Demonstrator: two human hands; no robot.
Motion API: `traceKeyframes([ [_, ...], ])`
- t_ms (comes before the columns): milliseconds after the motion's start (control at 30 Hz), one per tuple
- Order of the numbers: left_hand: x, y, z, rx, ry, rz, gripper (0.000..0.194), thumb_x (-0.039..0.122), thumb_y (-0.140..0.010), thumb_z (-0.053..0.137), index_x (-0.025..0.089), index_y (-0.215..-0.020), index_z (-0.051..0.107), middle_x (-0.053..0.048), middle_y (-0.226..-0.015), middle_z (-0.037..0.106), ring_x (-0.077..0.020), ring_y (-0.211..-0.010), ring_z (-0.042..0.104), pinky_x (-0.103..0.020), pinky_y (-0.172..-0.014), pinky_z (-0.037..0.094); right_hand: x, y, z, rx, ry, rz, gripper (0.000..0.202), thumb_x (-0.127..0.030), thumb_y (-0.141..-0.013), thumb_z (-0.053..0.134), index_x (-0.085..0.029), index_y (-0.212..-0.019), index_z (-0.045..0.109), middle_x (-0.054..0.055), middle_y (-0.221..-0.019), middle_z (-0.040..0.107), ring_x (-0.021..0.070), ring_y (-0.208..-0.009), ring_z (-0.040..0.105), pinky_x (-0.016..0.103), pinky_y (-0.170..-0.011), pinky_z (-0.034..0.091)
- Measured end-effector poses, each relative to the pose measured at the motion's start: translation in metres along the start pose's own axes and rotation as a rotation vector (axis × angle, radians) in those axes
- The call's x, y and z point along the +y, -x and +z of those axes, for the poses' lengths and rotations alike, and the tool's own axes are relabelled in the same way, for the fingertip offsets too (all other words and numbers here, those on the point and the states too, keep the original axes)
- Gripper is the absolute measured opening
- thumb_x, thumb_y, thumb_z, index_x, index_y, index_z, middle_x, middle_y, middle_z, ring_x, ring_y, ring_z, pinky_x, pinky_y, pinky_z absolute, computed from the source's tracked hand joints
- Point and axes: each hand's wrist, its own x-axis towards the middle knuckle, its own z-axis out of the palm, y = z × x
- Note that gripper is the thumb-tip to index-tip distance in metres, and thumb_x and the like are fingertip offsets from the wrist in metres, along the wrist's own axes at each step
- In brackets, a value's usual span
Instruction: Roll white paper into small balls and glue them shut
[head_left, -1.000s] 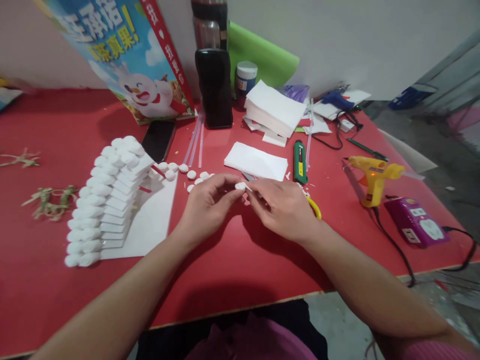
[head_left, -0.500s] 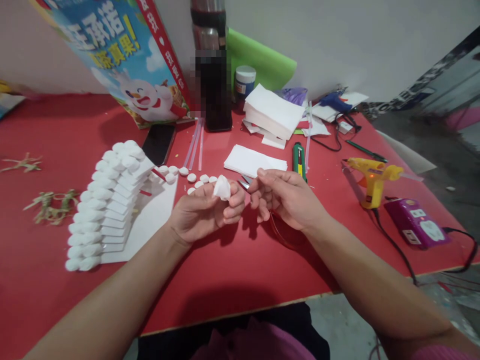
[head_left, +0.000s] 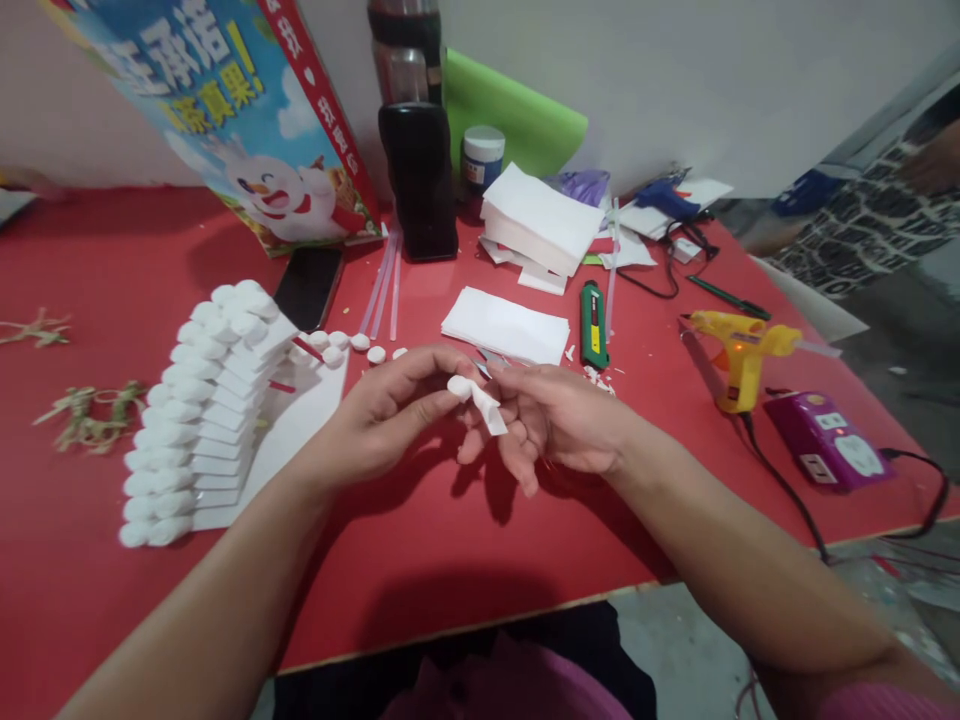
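A small white paper piece (head_left: 487, 408), with a rounded end and a folded tail, sits between my two hands above the red table. My left hand (head_left: 405, 405) pinches its rounded end between thumb and fingers. My right hand (head_left: 559, 415) touches the tail with its fingers and also holds scissors, whose metal blades (head_left: 484, 362) poke out past the thumb; the handles are mostly hidden. Left of my hands, a fanned stack of similar white round-ended pieces (head_left: 202, 410) lies on a white sheet (head_left: 300, 425). Several loose white discs (head_left: 360, 342) lie behind my left hand.
Behind my hands lie a stack of white paper strips (head_left: 506, 325) and a green cutter (head_left: 593, 325). To the right are a yellow glue gun (head_left: 739, 350) and a purple power box (head_left: 829, 440). Further back stand a dark bottle (head_left: 416, 180) and a printed bag (head_left: 262, 130).
My hands have come together. The white piece has turned so its tail points toward my right hand, whose fingers now touch it. The view has shifted slightly.
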Motion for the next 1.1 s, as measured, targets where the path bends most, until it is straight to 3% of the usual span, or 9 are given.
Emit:
traceKeyframes([
  [133,0.005,-0.002,-0.004,0.021,-0.368,0.157,0.015,0.023,-0.105,0.060,0.020,-0.116,0.070,-0.008,-0.106,0.071,-0.0203,-0.098,0.069,-0.034,-0.089,0.056,-0.001,0.001,-0.003,0.003,0.022,0.024,0.049,-0.056,-0.106,0.052,-0.011,-0.096,0.069,0.012,-0.077,0.080,0.0146,-0.041,0.066,0.023,-0.037,0.056],
  [233,0.003,-0.002,-0.008,-0.001,-0.470,0.209,0.017,0.020,-0.106,0.057,0.020,-0.118,0.068,-0.008,-0.109,0.071,-0.0197,-0.101,0.069,-0.032,-0.092,0.054,-0.003,0.004,-0.002,0.034,0.032,0.022,0.040,-0.051,-0.101,0.065,-0.012,-0.094,0.071,0.003,-0.067,0.072,0.0116,-0.039,0.062,0.021,-0.036,0.056],
  [400,0.002,-0.001,-0.011,0.004,-0.560,0.284,0.018,0.016,-0.105,0.057,0.020,-0.121,0.065,-0.008,-0.115,0.070,-0.0188,-0.106,0.067,-0.030,-0.093,0.052,-0.008,0.007,-0.001,-0.013,-0.029,0.035,0.026,-0.036,-0.089,0.082,-0.014,-0.088,0.068,-0.001,-0.071,0.071,0.0110,-0.040,0.062,0.022,-0.035,0.056],
  [500,0.002,-0.002,-0.010,-0.010,-0.608,0.324,0.018,0.014,-0.105,0.057,0.019,-0.121,0.064,-0.009,-0.113,0.070,-0.0184,-0.106,0.067,-0.029,-0.093,0.051,-0.009,0.007,-0.001,0.032,-0.016,0.011,0.025,-0.032,-0.085,0.085,-0.014,-0.088,0.067,-0.001,-0.071,0.072,0.0095,-0.039,0.060,0.020,-0.035,0.055],
  [767,0.002,-0.003,-0.010,-0.046,-0.705,0.361,0.020,0.015,-0.105,0.055,0.020,-0.122,0.063,-0.009,-0.113,0.070,-0.0202,-0.105,0.067,-0.031,-0.091,0.052,-0.007,0.005,0.002,0.173,0.143,-0.054,0.046,-0.056,-0.084,0.084,-0.012,-0.093,0.072,0.006,-0.078,0.076,0.0117,-0.043,0.064,0.021,-0.034,0.055],
  [900,0.002,-0.003,-0.010,-0.058,-0.727,0.340,0.016,0.015,-0.106,0.054,0.019,-0.118,0.063,-0.008,-0.110,0.070,-0.0189,-0.103,0.067,-0.030,-0.091,0.051,-0.007,0.006,0.003,0.251,0.228,-0.080,0.044,-0.052,-0.081,0.089,-0.014,-0.088,0.070,0.006,-0.079,0.078,0.0121,-0.046,0.067,0.021,-0.039,0.058],
  [1100,0.002,-0.004,-0.009,-0.026,-0.707,0.378,0.017,0.015,-0.105,0.056,0.020,-0.119,0.065,-0.009,-0.113,0.072,-0.0209,-0.106,0.068,-0.032,-0.093,0.052,-0.010,0.006,-0.004,0.155,0.131,-0.059,0.038,-0.044,-0.080,0.090,-0.013,-0.089,0.070,0.005,-0.080,0.078,0.0114,-0.046,0.066,0.020,-0.036,0.055],
])
